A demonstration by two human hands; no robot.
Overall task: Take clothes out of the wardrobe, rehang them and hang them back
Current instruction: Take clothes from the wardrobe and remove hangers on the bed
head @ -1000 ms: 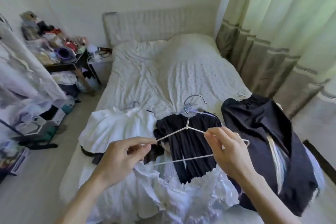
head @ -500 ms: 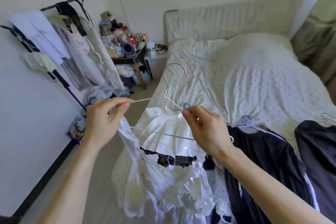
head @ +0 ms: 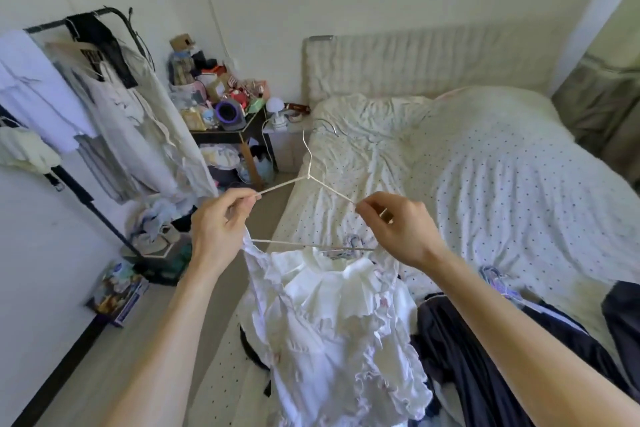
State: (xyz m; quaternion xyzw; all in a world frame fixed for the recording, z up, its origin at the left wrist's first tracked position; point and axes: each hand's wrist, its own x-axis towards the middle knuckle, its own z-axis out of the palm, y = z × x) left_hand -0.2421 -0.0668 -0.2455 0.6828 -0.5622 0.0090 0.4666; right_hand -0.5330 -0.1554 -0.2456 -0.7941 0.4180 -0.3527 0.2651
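Note:
A thin white wire hanger (head: 309,177) is held up over the bed's left edge. My left hand (head: 218,225) pinches its left arm and also holds a strap of a white ruffled garment (head: 332,315) that hangs below. My right hand (head: 398,229) pinches the hanger's right arm. The garment's lower part lies on the bed (head: 485,166). Dark garments (head: 485,350) with pale hangers lie on the bed to the right. A black clothes rack (head: 86,107) with hanging clothes stands at the left wall.
A cluttered bedside table (head: 228,128) stands between the rack and the bed. Clothes and a box (head: 117,291) lie on the floor by the rack's base. A second wire hanger (head: 329,126) lies near the pillow. Curtains (head: 602,97) hang at the right.
The view swung left from the dark garments to the rack side. Both hands lifted the hanger higher, and the white garment's strap now rises with my left hand.

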